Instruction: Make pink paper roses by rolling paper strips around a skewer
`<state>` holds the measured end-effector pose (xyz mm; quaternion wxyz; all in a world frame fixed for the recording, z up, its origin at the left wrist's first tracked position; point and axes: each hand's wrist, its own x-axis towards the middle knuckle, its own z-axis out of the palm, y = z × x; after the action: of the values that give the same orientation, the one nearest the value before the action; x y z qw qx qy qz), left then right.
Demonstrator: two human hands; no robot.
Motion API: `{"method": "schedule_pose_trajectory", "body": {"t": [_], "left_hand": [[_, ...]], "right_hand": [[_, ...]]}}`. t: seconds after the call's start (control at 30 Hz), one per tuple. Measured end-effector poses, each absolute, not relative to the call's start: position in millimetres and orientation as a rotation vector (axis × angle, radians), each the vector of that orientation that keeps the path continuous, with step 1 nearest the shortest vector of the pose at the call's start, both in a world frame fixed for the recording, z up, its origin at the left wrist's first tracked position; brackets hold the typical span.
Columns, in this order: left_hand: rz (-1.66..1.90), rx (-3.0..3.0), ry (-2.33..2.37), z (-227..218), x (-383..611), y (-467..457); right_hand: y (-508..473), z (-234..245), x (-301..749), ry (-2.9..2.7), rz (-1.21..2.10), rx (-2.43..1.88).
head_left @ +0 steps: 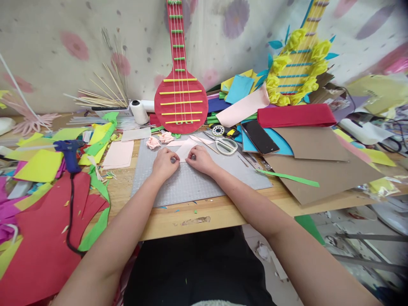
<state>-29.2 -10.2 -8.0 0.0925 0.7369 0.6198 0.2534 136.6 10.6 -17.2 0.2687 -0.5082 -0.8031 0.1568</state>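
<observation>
On the grey cutting mat, a piece of pale pink paper is held between my two hands. My left hand pinches its left lower edge, thumb against fingers. My right hand pinches the edge opposite, close to the left. Just beyond the left hand sit two pink paper flowers, one of them a crumpled rosette. Pink paper strips lie behind the fingers. To the right of my right hand rest scissors with pale handles.
A red paper lute leans at the back, a yellow flowered one to its right. A blue glue gun lies left among coloured scraps. Right are a phone, brown cardboard and a green strip.
</observation>
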Motion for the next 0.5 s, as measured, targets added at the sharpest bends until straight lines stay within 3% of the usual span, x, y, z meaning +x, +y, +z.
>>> {"method": "schedule_pose_trajectory", "body": {"t": [0.5], "left_hand": [[0.726, 2.084, 1.940, -1.6, -22.4, -9.1]], "right_hand": [[11.3, -20.2, 131.5, -2.105, 0.411, -1.473]]}}
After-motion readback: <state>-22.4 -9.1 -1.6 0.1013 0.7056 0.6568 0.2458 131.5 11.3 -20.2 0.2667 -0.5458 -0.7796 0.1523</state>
